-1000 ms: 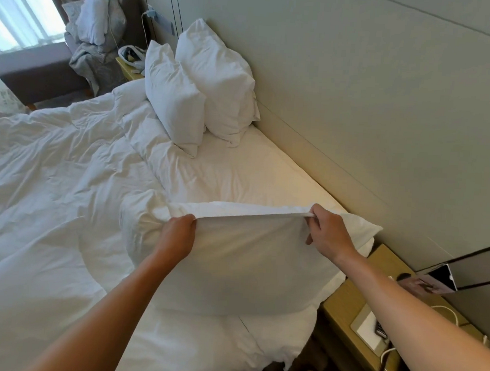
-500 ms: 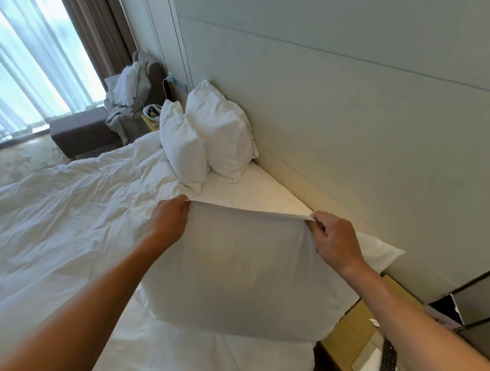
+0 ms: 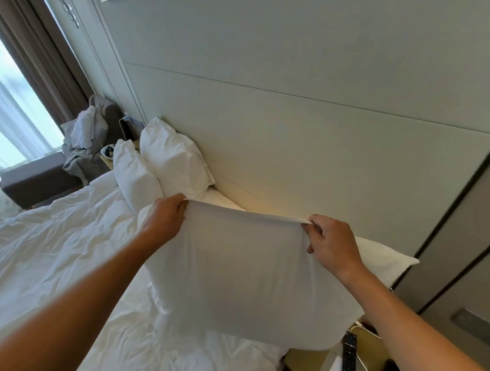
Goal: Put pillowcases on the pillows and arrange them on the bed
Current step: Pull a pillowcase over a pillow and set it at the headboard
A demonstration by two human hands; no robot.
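Both hands pinch the pillowcase [image 3: 249, 277] top edge taut: left hand [image 3: 165, 219] at the left corner, right hand [image 3: 333, 245] at the right. Two pillows [image 3: 170, 163] lean against the far headboard [image 3: 297, 148].

No readable text

The remote control [image 3: 348, 360] below the right hand [image 3: 333, 245] bears buttons, but any markings on them are too small to read.

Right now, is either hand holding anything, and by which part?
Both hold one pillowcase with a pillow inside, by its top hem: the left hand pinches the left corner, the right hand the right corner, hem stretched taut between them.
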